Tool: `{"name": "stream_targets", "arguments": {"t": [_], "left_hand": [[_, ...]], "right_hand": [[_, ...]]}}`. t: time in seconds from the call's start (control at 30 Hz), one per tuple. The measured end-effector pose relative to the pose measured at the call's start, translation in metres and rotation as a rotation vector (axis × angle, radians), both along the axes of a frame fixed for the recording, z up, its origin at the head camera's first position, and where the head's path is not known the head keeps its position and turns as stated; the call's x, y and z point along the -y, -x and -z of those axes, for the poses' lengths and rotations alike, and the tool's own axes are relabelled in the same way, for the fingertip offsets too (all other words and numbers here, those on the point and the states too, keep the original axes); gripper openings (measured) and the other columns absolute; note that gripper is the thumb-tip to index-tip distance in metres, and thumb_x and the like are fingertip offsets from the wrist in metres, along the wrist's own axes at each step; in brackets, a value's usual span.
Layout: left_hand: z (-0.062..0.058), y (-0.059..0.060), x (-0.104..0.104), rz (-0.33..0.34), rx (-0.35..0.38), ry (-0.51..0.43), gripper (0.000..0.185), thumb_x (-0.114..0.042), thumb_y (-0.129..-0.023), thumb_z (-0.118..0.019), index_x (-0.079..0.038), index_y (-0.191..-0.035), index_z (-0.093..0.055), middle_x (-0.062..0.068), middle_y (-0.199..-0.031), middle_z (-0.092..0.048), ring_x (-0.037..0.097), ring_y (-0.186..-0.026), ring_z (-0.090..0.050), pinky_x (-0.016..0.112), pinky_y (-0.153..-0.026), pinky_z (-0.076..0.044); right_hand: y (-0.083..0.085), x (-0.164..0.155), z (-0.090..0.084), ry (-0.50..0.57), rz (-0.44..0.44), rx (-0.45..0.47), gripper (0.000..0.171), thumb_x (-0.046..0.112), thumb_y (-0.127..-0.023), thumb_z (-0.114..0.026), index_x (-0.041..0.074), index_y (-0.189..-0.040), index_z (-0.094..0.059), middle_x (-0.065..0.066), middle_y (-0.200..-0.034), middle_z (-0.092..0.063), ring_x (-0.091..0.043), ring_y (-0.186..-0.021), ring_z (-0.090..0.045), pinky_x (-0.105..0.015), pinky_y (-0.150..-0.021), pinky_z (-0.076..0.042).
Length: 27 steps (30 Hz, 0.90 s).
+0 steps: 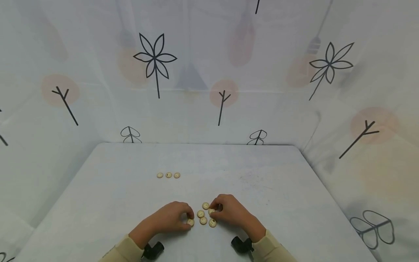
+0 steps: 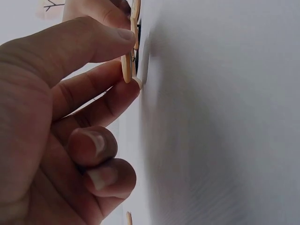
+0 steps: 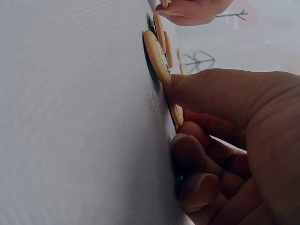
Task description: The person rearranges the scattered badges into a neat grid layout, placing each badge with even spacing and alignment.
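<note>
Small round wooden discs with dark markings lie on the white table. My left hand (image 1: 175,217) pinches one disc (image 1: 190,222) at its edges; the left wrist view shows that disc (image 2: 126,69) between thumb and fingers, just off the table or on it, I cannot tell. My right hand (image 1: 230,210) has thumb and fingers around another disc (image 1: 211,211), partly covered by them. Close to the right thumb tip lies a disc (image 1: 212,222), seen large in the right wrist view. Between the hands are further discs, one (image 1: 200,214) beside another (image 1: 203,221), and one (image 1: 205,206) farther back.
Farther back on the table (image 1: 131,196), left of centre, three more discs (image 1: 168,175) stand in a row. A white cloth (image 1: 196,116) printed with plant drawings hangs behind and at the sides. Black wrist cameras (image 1: 154,251) sit under both wrists.
</note>
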State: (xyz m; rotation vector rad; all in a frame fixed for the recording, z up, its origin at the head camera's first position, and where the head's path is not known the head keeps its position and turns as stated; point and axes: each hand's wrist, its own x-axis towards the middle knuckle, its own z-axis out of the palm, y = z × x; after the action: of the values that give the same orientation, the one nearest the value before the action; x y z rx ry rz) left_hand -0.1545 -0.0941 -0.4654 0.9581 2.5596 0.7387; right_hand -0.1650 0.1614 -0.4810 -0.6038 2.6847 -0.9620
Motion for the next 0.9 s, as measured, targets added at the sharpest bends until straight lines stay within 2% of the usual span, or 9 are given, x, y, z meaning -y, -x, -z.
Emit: {"name": "stream_targets", "arguments": {"t": [0.4,0.67,0.9], "left_hand": [[0.0,0.005,0.007,-0.047,0.011,-0.007,0.016,-0.033,-0.082,-0.074,-0.026,-0.096,-0.07,-0.021,-0.091,-0.063,0.0,-0.086,-0.055,0.031,-0.084,-0.049],[0.002,0.013,0.01,-0.076,-0.029,0.002,0.017,-0.034,-0.082,-0.074,-0.026,-0.096,-0.07,-0.021,-0.09,-0.063,0.0,-0.086,-0.055,0.032,-0.085,-0.048],[-0.003,0.02,0.011,-0.113,-0.042,0.003,0.018,-0.031,-0.083,-0.074,-0.023,-0.099,-0.07,-0.017,-0.093,-0.065,0.004,-0.09,-0.058,0.037,-0.087,-0.049]], "right_hand": [[-0.001,0.0,-0.001,-0.003,-0.002,-0.002,0.018,0.028,-0.081,-0.076,0.019,-0.097,-0.074,0.012,-0.084,-0.062,-0.002,-0.072,-0.052,-0.022,-0.063,-0.044],[-0.001,0.0,-0.003,-0.002,-0.002,0.0,0.017,0.027,-0.081,-0.077,0.019,-0.096,-0.074,0.012,-0.083,-0.062,-0.003,-0.072,-0.052,-0.022,-0.063,-0.044],[-0.001,0.0,-0.002,0.012,0.0,0.013,0.017,0.027,-0.081,-0.077,0.02,-0.096,-0.074,0.012,-0.084,-0.062,-0.003,-0.073,-0.052,-0.022,-0.063,-0.044]]}}
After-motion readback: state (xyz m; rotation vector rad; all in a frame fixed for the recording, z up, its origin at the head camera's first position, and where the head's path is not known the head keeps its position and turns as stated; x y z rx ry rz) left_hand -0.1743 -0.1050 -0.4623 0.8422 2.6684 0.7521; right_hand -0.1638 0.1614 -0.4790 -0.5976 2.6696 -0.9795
